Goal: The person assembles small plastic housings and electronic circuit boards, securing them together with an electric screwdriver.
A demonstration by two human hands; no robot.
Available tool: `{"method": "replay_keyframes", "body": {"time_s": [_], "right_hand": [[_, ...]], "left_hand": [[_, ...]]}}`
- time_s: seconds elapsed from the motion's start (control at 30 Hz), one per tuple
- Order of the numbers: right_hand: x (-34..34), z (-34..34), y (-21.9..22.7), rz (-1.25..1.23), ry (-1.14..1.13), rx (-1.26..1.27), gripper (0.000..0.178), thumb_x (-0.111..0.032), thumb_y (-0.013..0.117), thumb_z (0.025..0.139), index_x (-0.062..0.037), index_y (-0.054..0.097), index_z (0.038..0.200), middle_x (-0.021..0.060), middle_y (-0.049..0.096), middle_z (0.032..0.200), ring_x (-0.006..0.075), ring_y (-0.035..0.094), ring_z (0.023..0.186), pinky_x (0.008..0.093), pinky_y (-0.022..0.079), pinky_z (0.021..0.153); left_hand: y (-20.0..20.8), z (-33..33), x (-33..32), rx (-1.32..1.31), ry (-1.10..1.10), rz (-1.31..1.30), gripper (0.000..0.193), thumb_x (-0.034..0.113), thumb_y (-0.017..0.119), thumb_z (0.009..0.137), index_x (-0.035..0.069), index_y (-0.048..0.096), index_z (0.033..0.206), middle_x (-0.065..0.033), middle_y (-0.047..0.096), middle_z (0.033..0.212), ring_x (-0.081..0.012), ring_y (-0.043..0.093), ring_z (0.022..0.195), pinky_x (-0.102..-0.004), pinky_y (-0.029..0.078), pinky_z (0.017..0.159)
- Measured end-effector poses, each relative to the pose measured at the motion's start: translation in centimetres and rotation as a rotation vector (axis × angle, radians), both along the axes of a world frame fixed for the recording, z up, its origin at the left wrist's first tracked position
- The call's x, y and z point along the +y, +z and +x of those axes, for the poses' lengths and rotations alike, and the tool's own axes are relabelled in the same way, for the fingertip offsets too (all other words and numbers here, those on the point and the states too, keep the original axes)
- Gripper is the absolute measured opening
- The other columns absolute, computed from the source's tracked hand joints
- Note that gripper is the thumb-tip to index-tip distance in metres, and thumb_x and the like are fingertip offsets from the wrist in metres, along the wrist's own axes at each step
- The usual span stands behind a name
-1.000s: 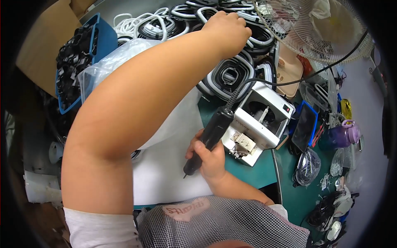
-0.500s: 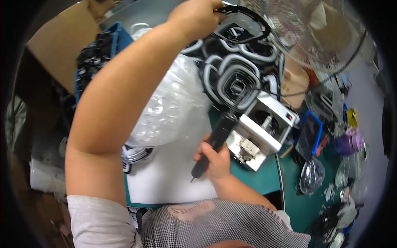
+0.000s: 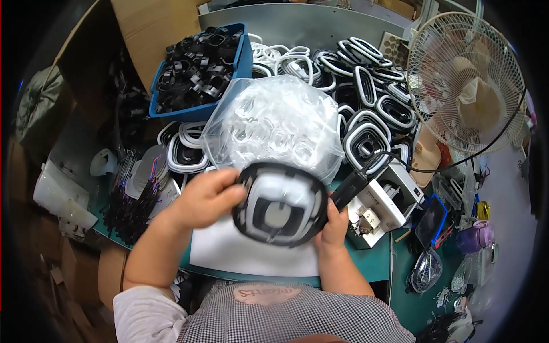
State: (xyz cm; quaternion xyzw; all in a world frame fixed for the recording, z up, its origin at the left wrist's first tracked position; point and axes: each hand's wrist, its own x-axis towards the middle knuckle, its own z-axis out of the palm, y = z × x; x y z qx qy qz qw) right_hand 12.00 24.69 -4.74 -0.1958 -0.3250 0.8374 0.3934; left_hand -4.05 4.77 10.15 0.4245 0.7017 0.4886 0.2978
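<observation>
— Where your view starts at the far left, a crumpled greenish cloth [image 3: 40,103] shows near brown cardboard [image 3: 154,34]. What comes next along your green counter [image 3: 372,266]?

— You have a whitish roll [image 3: 66,194] at its left edge, then a bundle of thin dark wires [image 3: 128,214]. Further in stands a blue bin [image 3: 245,63], heaped with small black parts.

— And your hands?

— Your left hand [image 3: 203,200] pinches the left rim of a black-rimmed frame [image 3: 280,208], slightly blurred, which you hold up over a white sheet [image 3: 251,260] at the counter's front. Just behind the frame bulges a clear plastic bag [image 3: 271,123] full of pale pieces.

— What does your right hand [image 3: 333,231] do?

— It is closed around a black driver [image 3: 350,190], its thumb by the frame's right edge; whether it grips the frame too, I cannot tell.

— And to your right?

— Past the bag you have a pile of black and white frames [image 3: 369,140], backed by a grey panel [image 3: 326,26]. Nearer you, a white machine [image 3: 377,200] stands beside the driver. Beyond it come a caged fan [image 3: 469,80] and a purple bottle [image 3: 474,237].
</observation>
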Motion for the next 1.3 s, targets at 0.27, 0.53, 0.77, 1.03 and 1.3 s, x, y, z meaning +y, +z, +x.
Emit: {"method": "replay_keyframes", "body": {"time_s": [0.27,0.53,0.77,1.03,1.3], "right_hand": [[0.1,0.4,0.2,0.047,0.074,-0.021,0.028,-0.016,0.063,0.089,-0.0022,0.048,0.107,0.0092,0.055,0.076,0.02,0.057,0.06,0.0354,0.053,0.058],[-0.6,0.6,-0.8,0.084,0.064,-0.066,0.027,-0.02,0.063,0.09,-0.0048,0.048,0.107,0.0078,0.054,0.076,0.0198,0.057,0.059,0.0347,0.051,0.056],[0.3,0.2,-1.0,0.158,0.065,-0.043,0.025,-0.021,0.058,0.094,-0.0031,0.049,0.11,0.0081,0.056,0.078,0.0206,0.058,0.062,0.0365,0.052,0.058],[0.9,-0.2,-1.8,0.181,0.099,-0.054,0.03,-0.026,0.06,0.093,-0.0019,0.052,0.109,0.0081,0.056,0.079,0.0207,0.057,0.065,0.0372,0.051,0.063],[0.7,0.4,-1.9,0.184,0.098,-0.033,0.031,-0.026,0.062,0.093,-0.0014,0.053,0.109,0.0083,0.057,0.079,0.0209,0.059,0.065,0.0374,0.051,0.063]], "left_hand": [[-13.2,2.0,-8.1,-0.506,0.083,-0.224,0.026,0.028,0.053,0.101,0.003,0.058,0.093,-0.0007,0.06,0.076,-0.0082,0.057,0.062,-0.0242,0.049,0.057],[-16.1,2.7,-8.0,-0.521,0.256,-0.261,0.027,0.026,0.053,0.101,0.001,0.061,0.098,-0.0028,0.062,0.07,-0.0099,0.058,0.057,-0.0241,0.051,0.056],[-14.1,3.9,-7.8,0.469,0.524,-0.182,0.038,0.011,0.07,0.086,0.005,0.062,0.122,-0.0086,0.065,0.1,-0.0154,0.059,0.072,-0.0269,0.05,0.064],[-13.8,6.3,-7.2,0.7,0.245,-0.057,0.038,0.013,0.078,0.072,0.01,0.069,0.108,-0.01,0.062,0.117,-0.0315,0.057,0.111,-0.0398,0.047,0.093],[-13.7,6.6,-6.1,0.735,0.083,-0.21,0.053,0.029,0.083,0.066,0.015,0.068,0.114,-0.0137,0.042,0.146,-0.0375,0.035,0.138,-0.0491,0.033,0.109]]}}
